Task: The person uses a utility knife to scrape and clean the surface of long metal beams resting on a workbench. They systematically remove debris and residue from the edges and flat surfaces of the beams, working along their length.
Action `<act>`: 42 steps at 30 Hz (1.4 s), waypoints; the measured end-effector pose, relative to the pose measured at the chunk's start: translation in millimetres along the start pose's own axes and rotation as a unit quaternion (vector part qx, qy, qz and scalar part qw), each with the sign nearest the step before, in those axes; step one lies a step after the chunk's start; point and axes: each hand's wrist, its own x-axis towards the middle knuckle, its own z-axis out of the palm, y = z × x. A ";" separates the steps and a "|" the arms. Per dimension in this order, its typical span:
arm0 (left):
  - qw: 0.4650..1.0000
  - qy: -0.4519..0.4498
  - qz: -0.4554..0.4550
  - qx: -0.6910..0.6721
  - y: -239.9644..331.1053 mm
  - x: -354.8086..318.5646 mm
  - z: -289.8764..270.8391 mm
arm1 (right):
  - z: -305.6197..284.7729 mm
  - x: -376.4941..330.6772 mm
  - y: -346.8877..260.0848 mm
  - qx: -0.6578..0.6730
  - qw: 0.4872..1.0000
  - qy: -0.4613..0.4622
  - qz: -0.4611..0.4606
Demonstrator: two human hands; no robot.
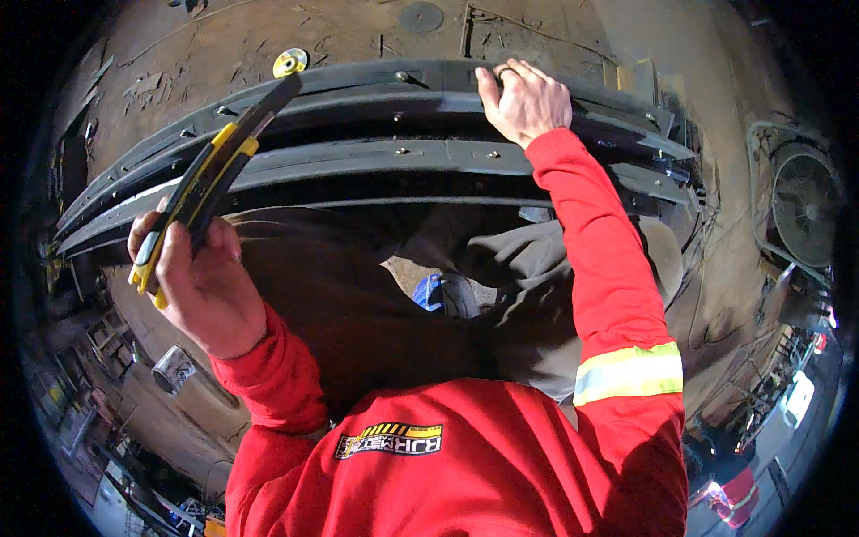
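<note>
A yellow-and-black utility knife (199, 186) is in my left hand (208, 291), its handle between thumb and fingers. The knife slants up and away to the right, its dark tip reaching over the far rail. Several long, curved black rails (358, 159) with bolts along them lie crosswise in front of my legs. On the far rail rests my right hand (528, 100), palm down, with thumb and fingers spread at its outer edge. I see no tool in that hand.
A small yellow disc (290, 62) lies past the far rail, and a dark round plate (420, 17) is farther off. At the right stands a floor fan (803, 199). A can (173, 369) sits at my left. Thin scraps litter the brown surface.
</note>
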 end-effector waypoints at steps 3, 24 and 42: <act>0.998 -0.034 -0.012 -0.046 -1.0 -4.5 18.6 | -2.2 3.3 0.7 0.006 0.999 -0.038 0.009; 0.892 -0.299 -0.013 0.337 0.4 38.9 109.5 | 29.0 66.4 28.1 0.077 0.923 -0.356 0.128; 0.810 -0.381 -0.083 0.437 -83.0 77.5 148.7 | -48.6 -3.9 -167.8 0.874 0.113 -0.124 0.457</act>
